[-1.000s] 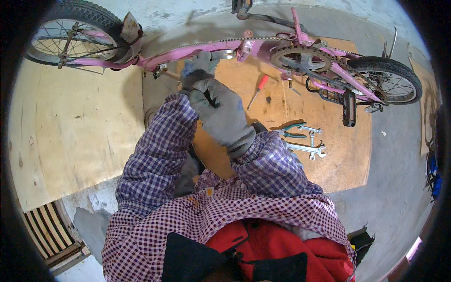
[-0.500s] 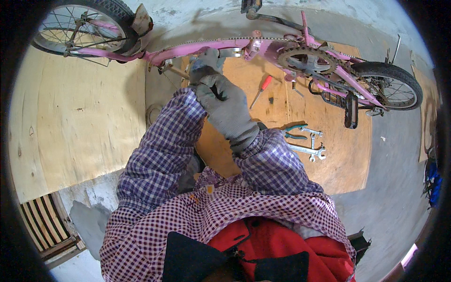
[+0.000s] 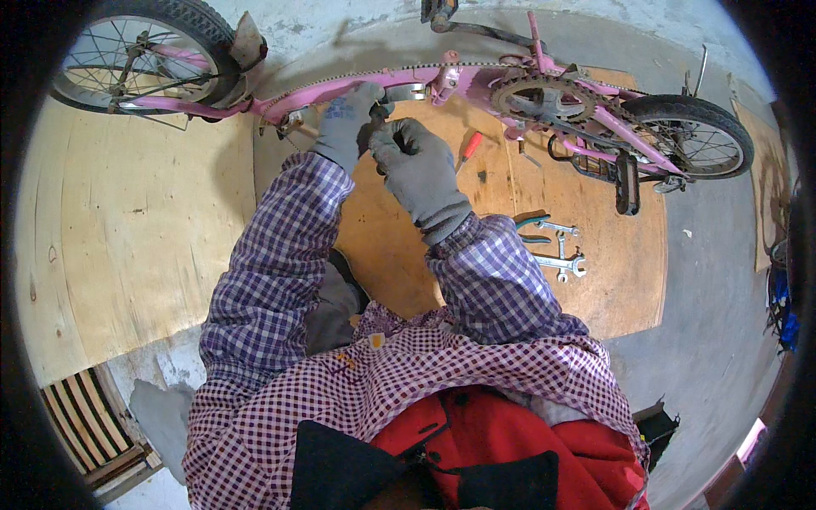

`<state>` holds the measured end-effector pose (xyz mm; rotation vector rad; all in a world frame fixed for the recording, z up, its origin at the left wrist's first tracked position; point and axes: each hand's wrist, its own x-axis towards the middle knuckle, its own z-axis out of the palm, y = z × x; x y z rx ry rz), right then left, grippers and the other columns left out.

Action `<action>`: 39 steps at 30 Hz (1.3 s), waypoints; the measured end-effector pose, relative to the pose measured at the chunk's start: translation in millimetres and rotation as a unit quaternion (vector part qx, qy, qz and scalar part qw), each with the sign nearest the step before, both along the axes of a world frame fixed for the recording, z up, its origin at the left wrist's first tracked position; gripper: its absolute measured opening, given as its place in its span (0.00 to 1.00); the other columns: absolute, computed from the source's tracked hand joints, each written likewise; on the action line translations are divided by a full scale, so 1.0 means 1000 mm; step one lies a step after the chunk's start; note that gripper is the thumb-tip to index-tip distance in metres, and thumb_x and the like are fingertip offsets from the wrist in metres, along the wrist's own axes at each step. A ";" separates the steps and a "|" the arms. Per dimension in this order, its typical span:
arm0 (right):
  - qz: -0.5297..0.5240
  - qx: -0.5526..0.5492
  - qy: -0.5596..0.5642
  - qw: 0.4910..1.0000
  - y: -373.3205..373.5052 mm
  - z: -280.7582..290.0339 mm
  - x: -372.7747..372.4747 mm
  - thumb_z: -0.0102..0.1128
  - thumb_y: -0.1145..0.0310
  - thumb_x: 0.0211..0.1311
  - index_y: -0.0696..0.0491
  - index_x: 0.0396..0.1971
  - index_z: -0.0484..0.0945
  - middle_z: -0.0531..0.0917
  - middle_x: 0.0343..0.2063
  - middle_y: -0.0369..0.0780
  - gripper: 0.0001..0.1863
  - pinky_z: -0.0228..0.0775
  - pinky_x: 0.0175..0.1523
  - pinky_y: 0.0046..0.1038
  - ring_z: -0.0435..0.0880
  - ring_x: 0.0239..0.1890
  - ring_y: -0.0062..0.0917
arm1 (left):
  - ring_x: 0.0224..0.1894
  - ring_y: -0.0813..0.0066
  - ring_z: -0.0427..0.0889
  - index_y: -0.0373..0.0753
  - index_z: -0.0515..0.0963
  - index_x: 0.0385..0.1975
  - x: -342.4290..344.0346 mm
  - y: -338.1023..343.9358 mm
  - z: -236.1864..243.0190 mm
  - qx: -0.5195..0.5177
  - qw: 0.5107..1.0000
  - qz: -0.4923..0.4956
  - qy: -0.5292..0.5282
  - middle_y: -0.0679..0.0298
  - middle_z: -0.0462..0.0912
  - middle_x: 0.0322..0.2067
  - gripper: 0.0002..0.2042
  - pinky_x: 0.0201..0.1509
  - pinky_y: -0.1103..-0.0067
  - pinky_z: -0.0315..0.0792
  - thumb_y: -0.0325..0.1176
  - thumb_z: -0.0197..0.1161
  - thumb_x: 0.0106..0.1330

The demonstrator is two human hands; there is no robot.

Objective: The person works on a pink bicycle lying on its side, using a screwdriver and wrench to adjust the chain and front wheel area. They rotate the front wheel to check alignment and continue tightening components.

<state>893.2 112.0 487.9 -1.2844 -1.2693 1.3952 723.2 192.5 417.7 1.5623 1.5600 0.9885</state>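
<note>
Both wheels on pink bike, chain draped along frame, looks unfitted. My left hand, right hand close together by frame, can't tell if clamped.

Both arms out front, elbows low: left forearm angles up and right, right forearm up and left. Gloved left hand reaches farther out; gloved right hand sits just beside it, nearer the body, fingers curled. Can't make out either hand's grip.
</note>
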 end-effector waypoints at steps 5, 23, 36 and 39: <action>0.013 -0.014 -0.016 1.000 -0.006 -0.005 -0.002 0.63 0.58 0.63 0.55 0.33 0.81 0.83 0.24 0.47 0.14 0.72 0.36 0.36 0.83 0.28 0.37 | 0.48 0.66 0.85 0.41 0.80 0.50 0.003 -0.019 0.023 0.040 0.977 -0.034 0.208 0.62 0.84 0.50 0.13 0.53 0.71 0.77 0.33 0.59 0.69; -0.206 -0.137 0.168 0.954 0.057 -0.076 0.012 0.56 0.77 0.61 0.57 0.58 0.72 0.82 0.41 0.44 0.23 0.79 0.38 0.34 0.84 0.33 0.33 | 0.36 0.60 0.87 0.39 0.79 0.43 0.017 -0.028 0.030 0.158 0.775 -0.023 0.611 0.56 0.86 0.34 0.11 0.39 0.64 0.78 0.36 0.58 0.67; -0.089 -0.109 0.248 0.958 0.062 -0.100 0.018 0.58 0.85 0.56 0.64 0.52 0.77 0.85 0.44 0.48 0.21 0.84 0.47 0.36 0.88 0.40 0.37 | 0.29 0.60 0.86 0.39 0.79 0.35 0.019 -0.024 -0.007 0.159 0.803 -0.010 0.574 0.55 0.84 0.27 0.07 0.31 0.64 0.77 0.34 0.57 0.65; -0.108 -0.093 0.234 0.962 0.062 -0.111 0.015 0.58 0.86 0.54 0.65 0.52 0.77 0.85 0.42 0.48 0.23 0.84 0.46 0.34 0.88 0.40 0.36 | 0.27 0.57 0.85 0.38 0.79 0.35 0.013 -0.020 -0.020 0.187 0.807 -0.020 0.560 0.56 0.84 0.25 0.08 0.30 0.63 0.76 0.34 0.56 0.65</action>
